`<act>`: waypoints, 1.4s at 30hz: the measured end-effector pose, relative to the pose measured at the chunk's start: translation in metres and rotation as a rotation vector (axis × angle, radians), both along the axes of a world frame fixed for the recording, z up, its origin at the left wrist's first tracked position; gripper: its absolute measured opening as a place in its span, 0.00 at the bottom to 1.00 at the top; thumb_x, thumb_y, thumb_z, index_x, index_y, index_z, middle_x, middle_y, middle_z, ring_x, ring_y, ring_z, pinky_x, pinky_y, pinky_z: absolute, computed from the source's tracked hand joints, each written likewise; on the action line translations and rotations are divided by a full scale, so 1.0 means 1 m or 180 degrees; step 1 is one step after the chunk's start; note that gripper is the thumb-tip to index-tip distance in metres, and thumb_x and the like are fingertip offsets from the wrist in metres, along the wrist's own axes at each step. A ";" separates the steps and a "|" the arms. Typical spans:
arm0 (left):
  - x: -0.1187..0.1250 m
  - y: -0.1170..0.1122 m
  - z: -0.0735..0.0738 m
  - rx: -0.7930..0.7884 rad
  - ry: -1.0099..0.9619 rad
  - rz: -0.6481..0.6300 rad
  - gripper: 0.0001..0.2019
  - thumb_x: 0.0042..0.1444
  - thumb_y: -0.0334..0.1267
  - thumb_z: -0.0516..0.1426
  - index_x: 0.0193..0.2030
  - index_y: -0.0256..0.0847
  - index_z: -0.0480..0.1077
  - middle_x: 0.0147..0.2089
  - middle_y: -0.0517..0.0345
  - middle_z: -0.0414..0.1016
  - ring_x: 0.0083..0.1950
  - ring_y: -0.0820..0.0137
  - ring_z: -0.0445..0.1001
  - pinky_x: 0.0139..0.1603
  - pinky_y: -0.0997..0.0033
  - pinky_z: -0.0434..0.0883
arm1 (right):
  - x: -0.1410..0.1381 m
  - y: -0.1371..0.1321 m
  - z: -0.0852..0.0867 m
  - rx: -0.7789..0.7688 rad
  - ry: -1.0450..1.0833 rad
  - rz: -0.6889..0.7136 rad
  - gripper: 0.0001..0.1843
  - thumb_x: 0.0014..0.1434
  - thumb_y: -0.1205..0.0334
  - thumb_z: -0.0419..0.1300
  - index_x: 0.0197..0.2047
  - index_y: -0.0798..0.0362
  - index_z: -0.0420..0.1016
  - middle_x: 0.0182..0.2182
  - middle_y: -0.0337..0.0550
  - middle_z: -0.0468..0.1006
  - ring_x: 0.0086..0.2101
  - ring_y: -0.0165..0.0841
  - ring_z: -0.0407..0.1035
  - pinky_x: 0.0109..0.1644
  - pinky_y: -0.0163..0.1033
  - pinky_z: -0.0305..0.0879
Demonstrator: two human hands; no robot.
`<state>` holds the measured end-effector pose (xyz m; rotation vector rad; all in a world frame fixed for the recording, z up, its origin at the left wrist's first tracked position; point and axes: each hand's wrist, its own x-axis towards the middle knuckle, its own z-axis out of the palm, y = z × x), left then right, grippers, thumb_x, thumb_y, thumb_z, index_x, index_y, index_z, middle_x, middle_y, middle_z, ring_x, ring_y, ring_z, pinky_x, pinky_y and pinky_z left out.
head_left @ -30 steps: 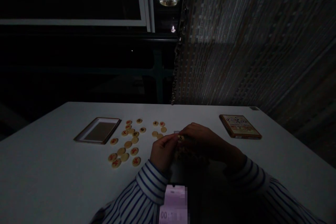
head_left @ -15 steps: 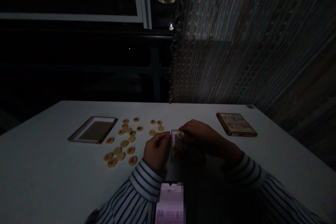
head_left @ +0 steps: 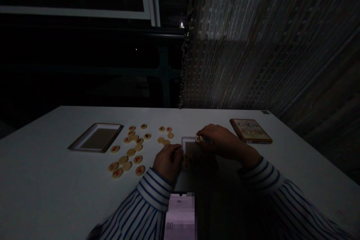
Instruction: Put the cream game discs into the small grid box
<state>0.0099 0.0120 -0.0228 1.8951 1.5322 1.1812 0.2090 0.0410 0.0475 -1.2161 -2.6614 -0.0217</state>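
My right hand (head_left: 222, 142) is closed, its fingertips pinching a round wooden Chinese chess piece (head_left: 199, 138) with a dark character. It is over an open shallow box (head_left: 188, 139), which has several pieces lying in its near part. At the box's left edge my left hand (head_left: 168, 162) is closed, thumb and fingers curled on the rim. Deep shadow hides much of the box's right and near sides. Left of my left hand, several loose chess pieces (head_left: 131, 152) are scattered, some with red or black characters, others blank side up. A smaller group (head_left: 166, 142) lies just beyond that hand.
An open box half (head_left: 97, 138) with a pale rim lies at the left of the white table (head_left: 56, 183). A closed, printed box (head_left: 251, 130) sits at the far right. A lit phone (head_left: 180, 217) is at the near edge. A string curtain (head_left: 239, 63) hangs behind.
My right hand has moved slightly right and up with its chess piece, showing more of the box's inside. My left hand stays at the box's edge. The whole view has shifted a little.
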 end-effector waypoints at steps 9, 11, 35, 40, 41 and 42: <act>-0.001 0.000 -0.001 0.0076 0.0735 -0.0208 0.13 0.50 0.33 0.50 0.39 0.35 0.72 0.37 0.48 0.74 0.40 0.64 0.72 0.42 0.65 0.68 | 0.003 0.003 -0.007 -0.0103 -0.0444 -0.0129 0.13 0.58 0.59 0.48 0.40 0.52 0.71 0.34 0.45 0.75 0.35 0.34 0.67 0.37 0.36 0.56; -0.001 -0.001 -0.001 -0.0015 0.0884 -0.0241 0.13 0.50 0.31 0.50 0.40 0.34 0.71 0.38 0.49 0.74 0.41 0.65 0.72 0.43 0.66 0.68 | 0.003 0.004 -0.011 -0.0154 -0.0595 -0.0131 0.13 0.58 0.59 0.48 0.39 0.53 0.71 0.33 0.45 0.75 0.34 0.33 0.67 0.36 0.36 0.55; 0.000 -0.003 -0.002 0.0151 0.1085 -0.0326 0.11 0.51 0.30 0.51 0.39 0.37 0.71 0.37 0.52 0.75 0.39 0.69 0.73 0.41 0.68 0.70 | 0.007 0.010 -0.027 -0.0329 -0.0997 -0.0018 0.12 0.57 0.58 0.50 0.40 0.51 0.69 0.36 0.46 0.74 0.37 0.34 0.67 0.37 0.37 0.54; 0.001 -0.003 -0.001 0.0141 0.1108 -0.0314 0.11 0.50 0.29 0.51 0.39 0.37 0.71 0.37 0.52 0.75 0.40 0.69 0.73 0.41 0.68 0.70 | 0.006 0.010 -0.024 -0.0375 -0.1036 -0.0022 0.11 0.57 0.59 0.50 0.39 0.52 0.70 0.35 0.47 0.75 0.36 0.34 0.67 0.36 0.36 0.54; 0.001 -0.003 -0.001 0.0122 0.1114 -0.0299 0.11 0.50 0.29 0.51 0.39 0.37 0.71 0.37 0.52 0.75 0.40 0.69 0.73 0.42 0.68 0.70 | 0.006 0.009 -0.023 -0.0372 -0.1027 -0.0024 0.12 0.57 0.59 0.49 0.39 0.52 0.70 0.35 0.46 0.75 0.36 0.34 0.67 0.36 0.36 0.54; 0.001 -0.003 -0.001 0.0097 0.1122 -0.0291 0.11 0.50 0.29 0.51 0.39 0.37 0.71 0.37 0.52 0.75 0.40 0.69 0.73 0.42 0.68 0.70 | 0.006 0.009 -0.023 -0.0375 -0.1015 -0.0018 0.12 0.57 0.59 0.49 0.39 0.52 0.70 0.35 0.46 0.75 0.36 0.34 0.67 0.36 0.36 0.54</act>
